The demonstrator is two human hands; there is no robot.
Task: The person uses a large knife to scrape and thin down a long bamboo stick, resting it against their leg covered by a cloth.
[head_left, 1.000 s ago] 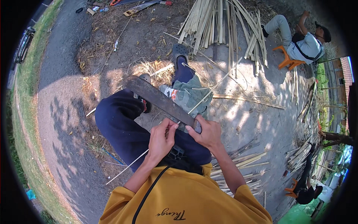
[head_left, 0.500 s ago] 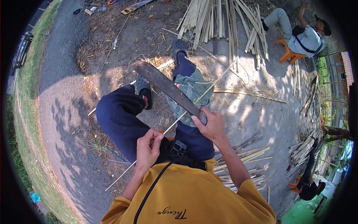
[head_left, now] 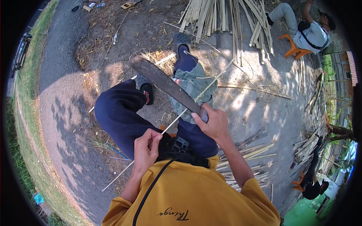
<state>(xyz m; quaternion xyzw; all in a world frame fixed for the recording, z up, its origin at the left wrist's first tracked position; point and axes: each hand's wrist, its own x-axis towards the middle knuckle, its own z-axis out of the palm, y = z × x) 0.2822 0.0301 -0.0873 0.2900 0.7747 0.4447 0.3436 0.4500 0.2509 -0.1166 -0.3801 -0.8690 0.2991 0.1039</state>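
A long, thin pale strip (head_left: 172, 123), like split bamboo, runs slantwise across my lap. My left hand (head_left: 146, 151) pinches it between thumb and fingers, its lower end sticking out past my wrist. My right hand (head_left: 214, 123) is wrapped round the handle of a machete (head_left: 163, 82), whose dark, broad blade points to the far left. Near the handle, the blade crosses the strip over a greenish patterned cloth (head_left: 206, 87) draped on my right leg. Past the blade, the strip reaches up toward the far right. The handle is mostly hidden by my fingers.
Bundled pale slats (head_left: 205, 17) lie at the far side, with more slats (head_left: 250, 156) by my right elbow. A flat slat (head_left: 254, 90) rests on the ground to the right. One person sits on an orange stool (head_left: 294, 47) far right; another sits lower right.
My left hand has shifted slightly left, and the strip's lower end has moved a little the same way. The machete's tip sits slightly farther up and left. Both grips stay closed.
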